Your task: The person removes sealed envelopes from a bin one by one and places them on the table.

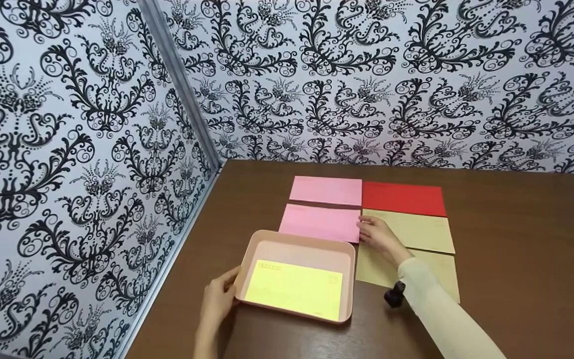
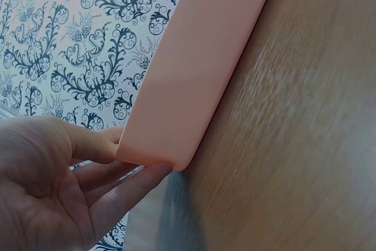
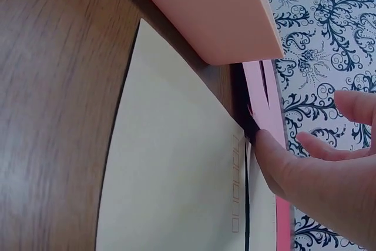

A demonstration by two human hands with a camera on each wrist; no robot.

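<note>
A shallow pink tray [image 1: 303, 244] stands tilted toward the viewer in the head view, with a yellow envelope [image 1: 294, 289] lying inside it. My left hand [image 1: 219, 294] grips the tray's left side, thumb and fingers around its corner in the left wrist view. My right hand [image 1: 379, 237] reaches over the beige envelopes. Its fingertips are at the right edge of the nearer pink envelope [image 1: 323, 222]. In the right wrist view the thumb [image 3: 276, 157] is low beside a beige envelope [image 3: 176, 145], while the other fingers are spread above.
Behind lie another pink envelope [image 1: 326, 190] and a red envelope [image 1: 403, 198]. Two beige envelopes, the farther one [image 1: 419, 232] and the nearer one [image 1: 436, 274], lie under the right arm. A small black device [image 1: 394, 294] is at the right wrist. Patterned walls [image 1: 287, 99] border the brown table [image 1: 511, 249].
</note>
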